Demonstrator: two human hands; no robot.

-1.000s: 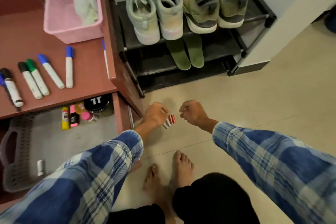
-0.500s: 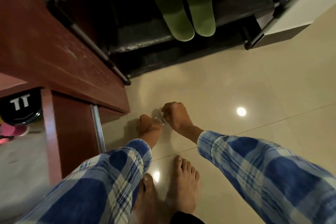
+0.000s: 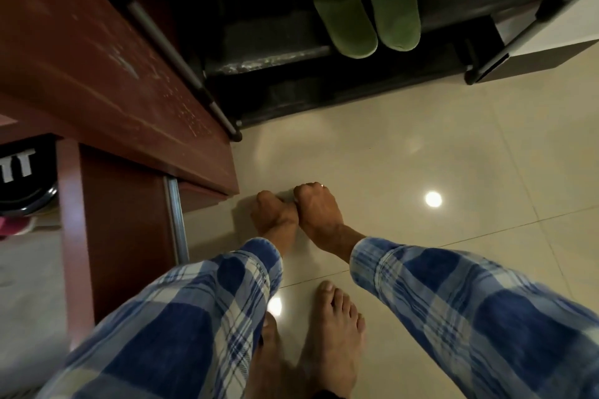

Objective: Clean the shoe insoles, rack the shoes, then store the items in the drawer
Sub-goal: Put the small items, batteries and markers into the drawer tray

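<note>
Both hands down at the tiled floor, fists knuckle to knuckle, beside the open drawer.

Nearest are two bare feet (image 3: 334, 334) on the pale floor (image 3: 453, 139), with plaid sleeves (image 3: 453, 301) reaching over them. The left hand (image 3: 274, 212) and right hand (image 3: 316, 207) sit low at the floor and touch each other. The fingers of both are curled tight, and whether they clamp anything cannot be told. At the left the red-brown drawer (image 3: 74, 236) stands pulled out, with a black lid (image 3: 22, 178) marked TT inside it. Farther off, the two green insoles (image 3: 343, 10) lie side by side on a lower shelf of the black shoe rack (image 3: 275, 58), their ends overhanging its front edge.
</note>
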